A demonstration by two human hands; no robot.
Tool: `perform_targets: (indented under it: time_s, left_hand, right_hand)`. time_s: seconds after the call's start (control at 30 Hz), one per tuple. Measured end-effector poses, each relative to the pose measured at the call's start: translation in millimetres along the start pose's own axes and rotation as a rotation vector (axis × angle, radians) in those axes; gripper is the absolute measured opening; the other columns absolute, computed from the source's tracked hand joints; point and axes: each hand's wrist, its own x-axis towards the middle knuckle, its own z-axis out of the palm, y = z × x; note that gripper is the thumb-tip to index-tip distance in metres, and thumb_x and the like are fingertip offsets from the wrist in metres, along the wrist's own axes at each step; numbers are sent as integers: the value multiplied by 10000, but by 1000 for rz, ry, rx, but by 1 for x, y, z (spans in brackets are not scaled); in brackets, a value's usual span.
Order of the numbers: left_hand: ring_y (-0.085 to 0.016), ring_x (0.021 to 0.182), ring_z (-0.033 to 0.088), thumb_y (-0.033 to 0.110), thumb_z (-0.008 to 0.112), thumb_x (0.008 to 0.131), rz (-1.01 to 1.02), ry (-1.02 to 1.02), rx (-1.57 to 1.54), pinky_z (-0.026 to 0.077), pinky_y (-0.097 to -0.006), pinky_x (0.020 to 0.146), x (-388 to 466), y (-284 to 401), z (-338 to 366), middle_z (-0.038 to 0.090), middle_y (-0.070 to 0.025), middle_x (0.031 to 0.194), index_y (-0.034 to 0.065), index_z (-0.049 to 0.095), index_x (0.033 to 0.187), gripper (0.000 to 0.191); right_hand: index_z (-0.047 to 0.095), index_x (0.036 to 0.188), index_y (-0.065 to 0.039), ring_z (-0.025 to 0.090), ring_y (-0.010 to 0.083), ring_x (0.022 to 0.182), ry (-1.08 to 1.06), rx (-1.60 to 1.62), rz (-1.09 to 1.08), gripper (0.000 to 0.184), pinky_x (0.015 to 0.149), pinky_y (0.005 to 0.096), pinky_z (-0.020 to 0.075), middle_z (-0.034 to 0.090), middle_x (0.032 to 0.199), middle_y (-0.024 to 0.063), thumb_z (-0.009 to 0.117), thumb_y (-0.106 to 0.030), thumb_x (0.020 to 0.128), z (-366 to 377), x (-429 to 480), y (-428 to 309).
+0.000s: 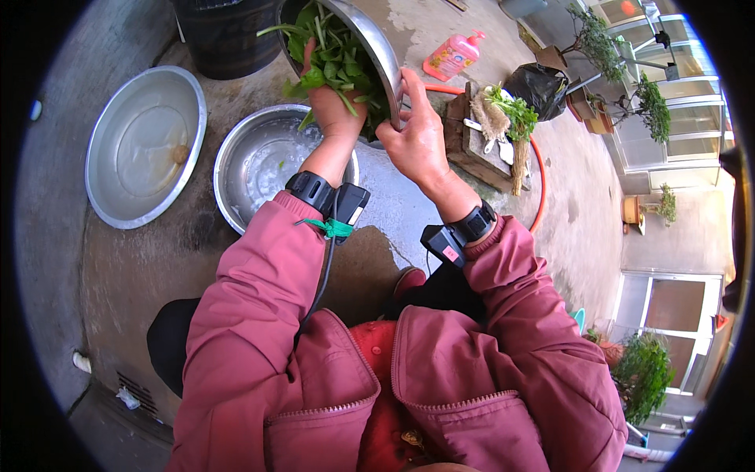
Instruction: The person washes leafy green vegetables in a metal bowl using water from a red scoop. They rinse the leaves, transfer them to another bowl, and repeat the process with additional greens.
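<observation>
A metal basin (368, 29) is tilted at the top of the view, and my right hand (417, 133) grips its rim. Inside it, my left hand (335, 109) is among leafy greens (336, 62), its fingers partly hidden by leaves, so its hold on them is unclear. Below stands a second metal basin (250, 165) on the wet floor, with a little water and a small green leaf piece in it. Both wrists wear black bands with small boxes.
A wide metal basin (144, 147) sits at left near a black bucket (230, 41). At right are a pink pump bottle (453, 56), a block (478, 147) bearing herbs (519, 115), a red hose (540, 183), a black plastic bag (538, 88) and potted plants (643, 377).
</observation>
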Motion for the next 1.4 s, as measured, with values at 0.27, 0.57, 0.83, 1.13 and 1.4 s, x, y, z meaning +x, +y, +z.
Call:
perform_targets:
  time_s: [0.27,0.57,0.83,1.13,1.4]
  left_hand:
    - [-288,1244,520,136,796,709,77,-6,178,398,-356,1059,-4,-15,1,518,-152,1337,54,304,1476,915]
    - [-313,1241,514,129,787,706,63,-17,222,391,-374,1061,-11,-29,4,494,-162,1344,60,309,1477,910]
    - [-356,1272,445,116,746,726,17,-87,247,395,-410,1054,-22,-33,11,475,-187,1346,72,298,1486,884]
    - [-543,1421,163,211,786,719,-110,-455,589,251,-575,1152,-24,4,21,83,-302,1574,258,154,1569,1060]
    - [-492,1413,292,182,575,855,-77,-871,553,309,-472,1148,0,57,21,280,-281,1552,268,316,1534,732]
  right_hand:
    - [360,1428,-50,682,368,922,9,-43,-17,760,800,427,555,605,1130,192,658,-37,729,0,-2,7]
    - [345,1446,-48,667,283,1002,-29,-15,63,763,877,396,567,577,1211,183,623,35,741,-1,-4,10]
    - [328,1463,-70,669,223,950,-29,105,150,776,808,331,557,571,1230,149,597,80,750,-1,-9,31]
    - [414,1380,-83,652,220,972,54,835,576,614,739,371,593,596,1199,125,541,75,800,1,-15,93]
    - [529,1201,36,674,300,941,6,1114,911,368,804,475,608,641,1103,158,492,-25,839,-15,-12,138]
